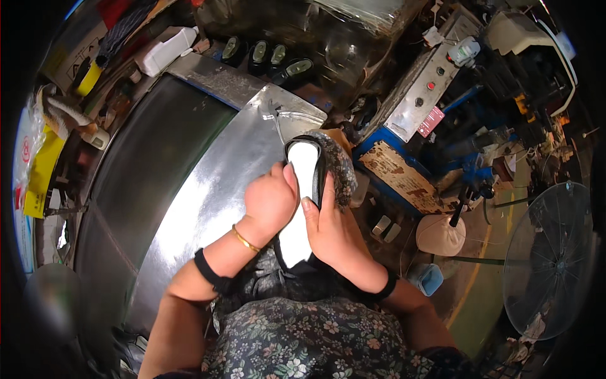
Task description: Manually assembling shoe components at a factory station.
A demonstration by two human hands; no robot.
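Observation:
A black shoe [317, 165] with a long white insole-shaped face [302, 218] turned up is held over my lap, one rounded end pointing away from me. Curled at its left side is my left hand [271, 197], its thumb against the shoe's edge; what its other fingers touch is hidden. Along the other side lies my right hand [331, 230], gripping the shoe with the thumb on the white face and the fingers on the black side. My arms wear black bands, and a gold bangle circles my left wrist.
A shiny metal table [189, 196] lies at the left beside a dark conveyor belt [151, 145]. Several black shoes [259, 54] stand at the back. A control box with buttons [429, 85] is at the right, near a large round fan guard [558, 262] and a blue bin [427, 279].

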